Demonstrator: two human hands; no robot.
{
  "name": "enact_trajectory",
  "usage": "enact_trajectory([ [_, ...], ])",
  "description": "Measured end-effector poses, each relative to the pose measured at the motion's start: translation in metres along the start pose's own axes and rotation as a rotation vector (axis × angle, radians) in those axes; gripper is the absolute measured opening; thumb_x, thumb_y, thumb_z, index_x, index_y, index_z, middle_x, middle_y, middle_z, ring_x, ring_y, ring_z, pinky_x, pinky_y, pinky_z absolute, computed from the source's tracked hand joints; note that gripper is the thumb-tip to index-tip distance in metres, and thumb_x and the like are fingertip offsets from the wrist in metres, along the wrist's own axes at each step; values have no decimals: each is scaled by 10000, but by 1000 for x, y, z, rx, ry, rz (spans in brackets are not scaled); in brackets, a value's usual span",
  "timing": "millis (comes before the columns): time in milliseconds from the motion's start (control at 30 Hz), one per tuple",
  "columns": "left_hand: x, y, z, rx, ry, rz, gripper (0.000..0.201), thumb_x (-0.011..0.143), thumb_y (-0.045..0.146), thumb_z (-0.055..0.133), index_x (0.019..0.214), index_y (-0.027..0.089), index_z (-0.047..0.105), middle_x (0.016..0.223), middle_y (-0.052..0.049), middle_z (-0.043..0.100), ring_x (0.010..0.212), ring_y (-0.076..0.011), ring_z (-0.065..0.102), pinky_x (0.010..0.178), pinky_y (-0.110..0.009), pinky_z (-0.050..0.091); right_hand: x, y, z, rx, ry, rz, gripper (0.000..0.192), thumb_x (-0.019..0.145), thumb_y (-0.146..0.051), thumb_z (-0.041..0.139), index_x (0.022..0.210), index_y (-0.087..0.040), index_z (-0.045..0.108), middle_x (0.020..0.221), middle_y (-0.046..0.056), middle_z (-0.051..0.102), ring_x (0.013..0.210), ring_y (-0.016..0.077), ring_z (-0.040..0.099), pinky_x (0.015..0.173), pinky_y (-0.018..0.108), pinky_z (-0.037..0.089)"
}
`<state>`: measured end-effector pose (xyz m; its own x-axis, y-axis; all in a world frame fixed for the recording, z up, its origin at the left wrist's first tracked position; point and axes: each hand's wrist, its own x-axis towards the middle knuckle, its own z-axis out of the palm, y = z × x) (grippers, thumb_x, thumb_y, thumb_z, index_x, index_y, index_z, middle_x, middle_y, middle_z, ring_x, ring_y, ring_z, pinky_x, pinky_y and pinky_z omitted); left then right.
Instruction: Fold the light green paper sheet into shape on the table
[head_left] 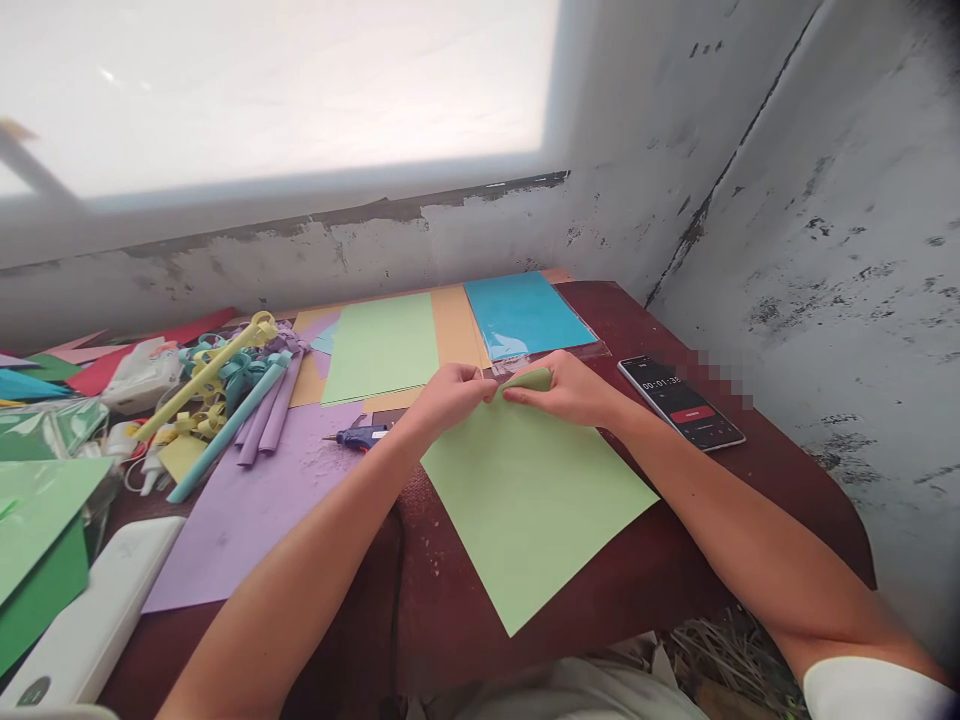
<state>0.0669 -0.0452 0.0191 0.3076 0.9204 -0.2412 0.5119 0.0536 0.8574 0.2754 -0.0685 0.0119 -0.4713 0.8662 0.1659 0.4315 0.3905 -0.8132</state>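
Left fingers: My left hand [448, 392] pinches narrow on the far corner of the light green sheet [532, 500], fingers closed on the paper's edge.
Right fingers: My right hand [570, 388] is curled over the same corner, fingers closed on the start of a small roll [529, 379] of that green paper.
Green sheet: It lies flat on the dark red counter [750, 470], turned diagonally, its near corner pointing at the near edge and my lap.
Roll risk: I judge the roll could start crooked, since my two hands grip close together and the loose sheet could swivel.
Crease risk: Pinching too hard could flatten the curl into a fold.
Glue gun: A small glue gun [360, 436] lies just beside my left wrist on the purple sheet [247, 510]; I could brush it with my forearm.
Phone: A phone [681, 402] showing a timer lies near my right forearm, toward the right edge; a sweep of the arm could push it.
Far side: Blue sheet [525, 312] in clear wrap, another green sheet [382, 345].
Left edge: Rolled paper tubes [240, 400] and curls in a heap.
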Motion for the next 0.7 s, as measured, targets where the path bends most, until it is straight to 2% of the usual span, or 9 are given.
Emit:
enact_trajectory([
  [133, 3, -2, -4, 19, 12, -12, 182, 664, 316, 638, 603, 210, 503, 586, 49, 358, 510, -98, 306, 504, -286, 199, -1, 1, -5, 63, -13, 97, 348, 911, -503, 658, 863, -187, 794, 673, -3, 601, 556, 106, 376, 500, 285, 289],
  [233, 4, -2, -5, 69, 1, -14, 179, 653, 298, 640, 590, 208, 499, 579, 46, 376, 509, -98, 310, 508, -286, 205, 0, 3, -6, 20, 1, 116, 298, 885, -474, 701, 965, -211, 816, 776, 24, 702, 576, 121, 474, 533, 294, 362],
  [300, 4, -3, -5, 117, 2, -16, 183, 656, 298, 640, 585, 207, 497, 575, 43, 382, 511, -100, 318, 506, -287, 210, -1, 1, -6, 3, 75, 116, 317, 857, -440, 736, 1089, -236, 809, 935, 53, 770, 680, 159, 595, 594, 308, 435],
  [367, 3, -3, -4, 156, -10, 0, 194, 664, 301, 638, 589, 208, 485, 579, 40, 400, 518, -102, 336, 503, -284, 223, -1, -1, -4, 21, 105, 85, 323, 838, -401, 754, 1113, -239, 803, 1036, 68, 793, 841, 207, 683, 693, 329, 505],
  [433, 1, -5, -2, 180, -37, 41, 193, 678, 311, 636, 612, 210, 486, 594, 35, 438, 529, -107, 369, 502, -276, 246, -1, -1, -1, 11, 59, 22, 237, 841, -358, 744, 1026, -230, 818, 1018, 61, 804, 926, 230, 709, 779, 345, 532],
  [500, 0, -6, 0, 203, -52, 106, 183, 695, 326, 634, 642, 210, 503, 619, 26, 491, 550, -116, 415, 507, -267, 278, -1, 0, 2, -45, 16, -32, 171, 861, -326, 717, 944, -227, 828, 954, 48, 809, 898, 224, 712, 798, 346, 529],
  [600, -1, -7, 3, 233, -30, 184, 190, 712, 345, 636, 659, 208, 516, 640, 11, 544, 579, -130, 467, 520, -261, 313, 0, 6, 7, -108, 1, -47, 189, 896, -326, 683, 934, -224, 838, 899, 43, 810, 814, 207, 700, 737, 338, 507],
  [700, -1, -6, 4, 234, -9, 174, 236, 723, 373, 644, 639, 207, 498, 616, 17, 526, 563, -123, 453, 511, -257, 299, 2, 11, 8, -116, 16, -49, 198, 900, -335, 686, 958, -227, 843, 879, 44, 810, 768, 201, 685, 681, 332, 486],
])
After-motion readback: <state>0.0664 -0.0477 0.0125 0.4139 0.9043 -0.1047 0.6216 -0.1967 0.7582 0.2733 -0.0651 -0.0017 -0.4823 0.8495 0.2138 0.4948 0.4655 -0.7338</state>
